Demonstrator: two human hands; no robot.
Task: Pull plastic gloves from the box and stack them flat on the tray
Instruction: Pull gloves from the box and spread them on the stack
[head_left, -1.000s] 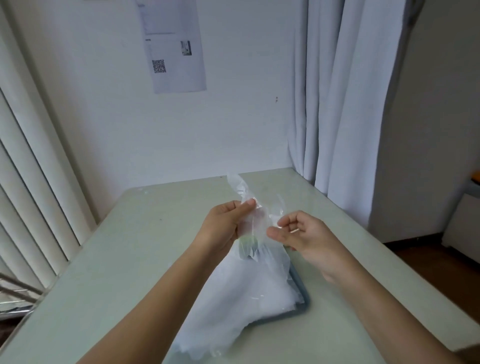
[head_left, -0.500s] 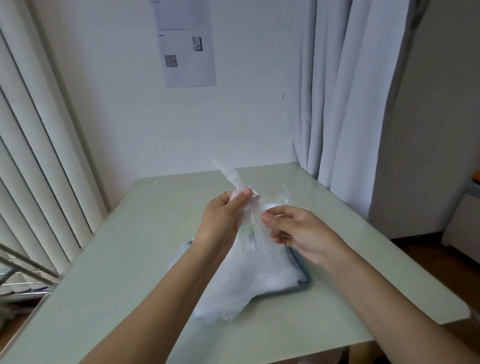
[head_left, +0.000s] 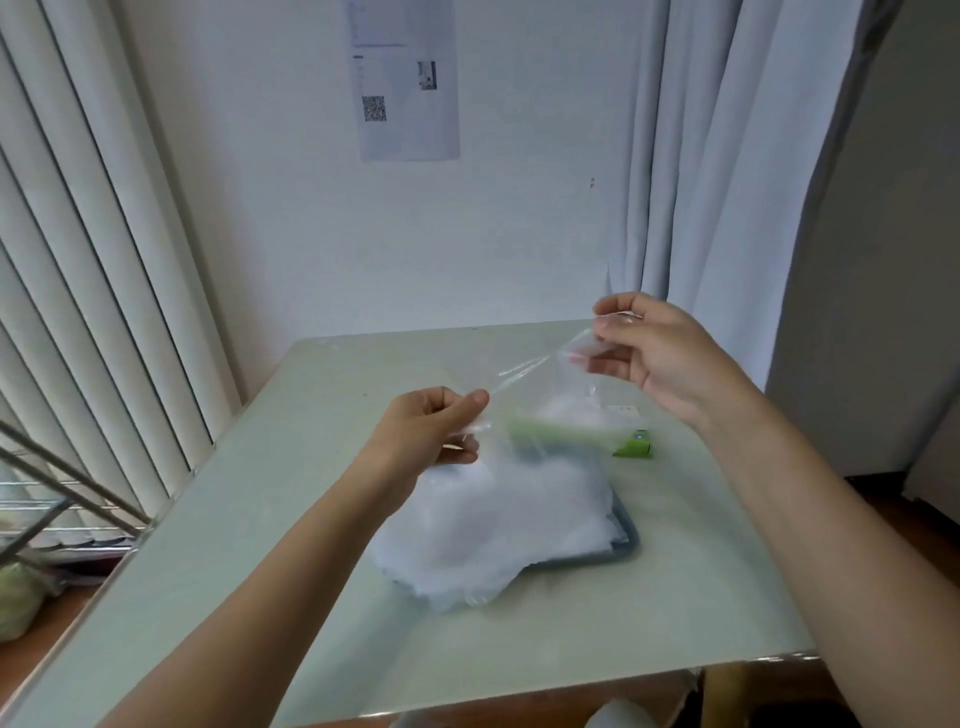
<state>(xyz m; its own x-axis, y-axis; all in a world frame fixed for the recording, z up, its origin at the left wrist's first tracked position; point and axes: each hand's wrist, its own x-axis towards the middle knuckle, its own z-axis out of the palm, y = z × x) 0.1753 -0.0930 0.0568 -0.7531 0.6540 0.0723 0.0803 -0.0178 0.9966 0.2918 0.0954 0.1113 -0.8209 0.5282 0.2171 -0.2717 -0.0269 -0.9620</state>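
Above tray (head_left: 627, 545) on worktop (head_left: 260, 519) | left grip (head_left: 431, 426) and right grip (head_left: 660, 353) each pinch one end of glove (head_left: 524, 371), held taut between them | next: ease tension, lower it level onto stack (head_left: 498, 519), square edges, smooth flat before letting go

Open table (head_left: 260, 519) left of tray (head_left: 626, 546)

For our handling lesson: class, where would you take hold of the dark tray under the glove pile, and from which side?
Pinch the tray at its bare near-right corner rim, coming from the right. The glove pile covers most of it and spills over the left and near edges, so that raised rim is probably the only free hold.
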